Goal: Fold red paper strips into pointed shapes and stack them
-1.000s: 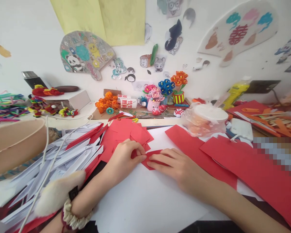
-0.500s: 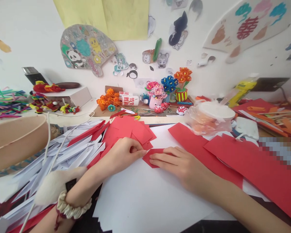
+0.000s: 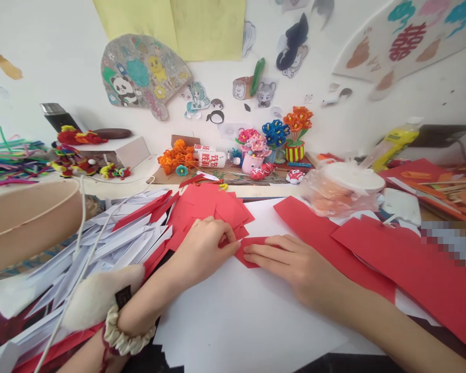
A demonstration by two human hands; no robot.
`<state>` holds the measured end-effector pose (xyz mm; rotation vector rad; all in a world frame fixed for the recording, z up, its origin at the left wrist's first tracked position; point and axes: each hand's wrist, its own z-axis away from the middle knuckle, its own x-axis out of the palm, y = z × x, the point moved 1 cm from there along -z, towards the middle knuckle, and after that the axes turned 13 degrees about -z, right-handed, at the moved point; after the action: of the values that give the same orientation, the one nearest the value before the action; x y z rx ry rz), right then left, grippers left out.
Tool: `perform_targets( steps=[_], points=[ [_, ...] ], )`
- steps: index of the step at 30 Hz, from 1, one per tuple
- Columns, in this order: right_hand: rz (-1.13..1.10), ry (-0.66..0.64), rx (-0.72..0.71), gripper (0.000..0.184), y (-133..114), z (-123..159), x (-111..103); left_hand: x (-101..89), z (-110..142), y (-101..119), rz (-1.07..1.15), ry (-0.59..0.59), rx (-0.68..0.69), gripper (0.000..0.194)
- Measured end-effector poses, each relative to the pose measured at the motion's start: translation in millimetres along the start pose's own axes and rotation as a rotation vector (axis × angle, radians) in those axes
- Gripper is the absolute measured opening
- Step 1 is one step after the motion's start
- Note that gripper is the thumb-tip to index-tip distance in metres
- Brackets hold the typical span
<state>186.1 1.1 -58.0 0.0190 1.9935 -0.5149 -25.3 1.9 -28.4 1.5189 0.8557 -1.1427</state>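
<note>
A small folded piece of red paper [image 3: 249,260] lies on a large white sheet [image 3: 233,316] in front of me. My left hand [image 3: 212,243] is closed in a pinch at its left corner, thumb against bent forefinger. From the right, my right hand [image 3: 289,261] holds the same piece down, its fingers laid together across it; the thumb is hidden. Just beyond my left hand, a pile of loose red paper pieces [image 3: 202,199] overlaps. Long red paper strips [image 3: 407,259] lie to the right of my right hand.
Many folded white paper strips [image 3: 120,254] lie at left, crossed by a white cable [image 3: 81,274], near a beige bin [image 3: 31,217]. Behind stand pipe-cleaner flowers [image 3: 275,132] and a white bottle [image 3: 212,158]. A lidded tub in plastic [image 3: 344,181] and a yellow bottle [image 3: 398,142] stand at right.
The whole view has shifted slightly, so things sit a little farther right in the picture. Both hands stay on the red paper in nearly the same pose.
</note>
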Motion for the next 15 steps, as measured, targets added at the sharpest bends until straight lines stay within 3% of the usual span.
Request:
perform_targets(
  steps=[15],
  points=[
    [-0.006,0.020,-0.011,0.052,4.2,0.1,3.2,8.2,-8.8,4.8,0.038,0.118,-0.121,0.018]
  ],
)
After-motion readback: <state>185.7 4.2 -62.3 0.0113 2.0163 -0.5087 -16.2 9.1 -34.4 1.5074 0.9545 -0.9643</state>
